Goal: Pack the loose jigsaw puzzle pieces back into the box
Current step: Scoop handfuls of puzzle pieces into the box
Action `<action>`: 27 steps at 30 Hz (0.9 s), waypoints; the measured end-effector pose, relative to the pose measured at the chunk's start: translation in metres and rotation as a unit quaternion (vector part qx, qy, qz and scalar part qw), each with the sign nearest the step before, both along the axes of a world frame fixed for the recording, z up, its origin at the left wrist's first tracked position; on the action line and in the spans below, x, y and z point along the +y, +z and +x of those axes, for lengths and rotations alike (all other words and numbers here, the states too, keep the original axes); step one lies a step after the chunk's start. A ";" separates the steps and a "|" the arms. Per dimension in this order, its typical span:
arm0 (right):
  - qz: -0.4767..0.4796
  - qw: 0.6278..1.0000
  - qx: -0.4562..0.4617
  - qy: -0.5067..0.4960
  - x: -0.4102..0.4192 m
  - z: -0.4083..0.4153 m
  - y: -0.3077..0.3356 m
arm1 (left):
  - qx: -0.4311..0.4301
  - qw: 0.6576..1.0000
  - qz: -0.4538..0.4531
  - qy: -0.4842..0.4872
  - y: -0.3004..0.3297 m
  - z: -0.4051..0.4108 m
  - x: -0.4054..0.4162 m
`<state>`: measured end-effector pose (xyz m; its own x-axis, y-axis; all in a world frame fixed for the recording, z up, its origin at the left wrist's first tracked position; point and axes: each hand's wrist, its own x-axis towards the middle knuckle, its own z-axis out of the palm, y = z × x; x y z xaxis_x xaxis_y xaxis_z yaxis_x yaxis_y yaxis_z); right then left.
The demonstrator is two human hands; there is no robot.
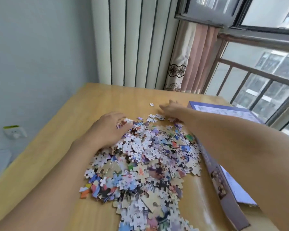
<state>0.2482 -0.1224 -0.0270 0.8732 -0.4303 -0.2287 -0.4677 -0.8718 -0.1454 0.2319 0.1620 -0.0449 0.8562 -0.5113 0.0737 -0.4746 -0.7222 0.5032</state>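
Observation:
A big heap of loose jigsaw pieces covers the middle of the wooden table. My left hand lies palm down on the heap's far left edge, fingers curled over some pieces. My right hand reaches past the heap's far end, fingers spread flat on the table beside a few scattered pieces. One stray piece lies alone further back. The purple puzzle box lies along the right side, partly hidden under my right forearm.
A radiator and a curtain stand behind the table's far edge. A barred window is at the right. A wall socket sits low on the left wall.

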 end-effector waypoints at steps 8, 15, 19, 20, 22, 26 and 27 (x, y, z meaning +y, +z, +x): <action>0.138 0.982 -0.116 0.059 0.047 -0.014 -0.024 | 0.036 0.997 -0.071 0.007 -0.003 0.014 0.011; 0.170 0.979 -0.080 0.081 0.037 0.017 0.007 | 0.103 0.978 -0.182 -0.001 -0.008 0.016 0.018; 0.145 0.973 -0.014 0.179 0.070 0.000 -0.003 | 0.106 0.978 -0.177 -0.002 -0.012 0.014 0.013; 0.144 0.969 -0.012 0.201 0.079 -0.008 -0.003 | 0.107 0.978 -0.179 -0.002 -0.012 0.014 0.012; 0.132 0.966 -0.024 0.220 0.084 -0.027 -0.002 | 0.117 0.976 -0.186 -0.007 -0.012 0.013 0.009; 0.038 0.994 -0.090 0.042 0.043 -0.047 0.009 | 0.122 0.977 -0.173 -0.036 -0.009 0.007 0.005; 0.013 0.998 -0.064 -0.009 0.036 -0.054 0.011 | 0.121 0.978 -0.166 -0.040 -0.007 0.004 0.005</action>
<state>0.1944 -0.0862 -0.0164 0.8879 -0.4424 -0.1266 -0.4600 -0.8584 -0.2269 0.2359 0.1672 -0.0523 0.8275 -0.5595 0.0466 -0.3606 -0.4661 0.8079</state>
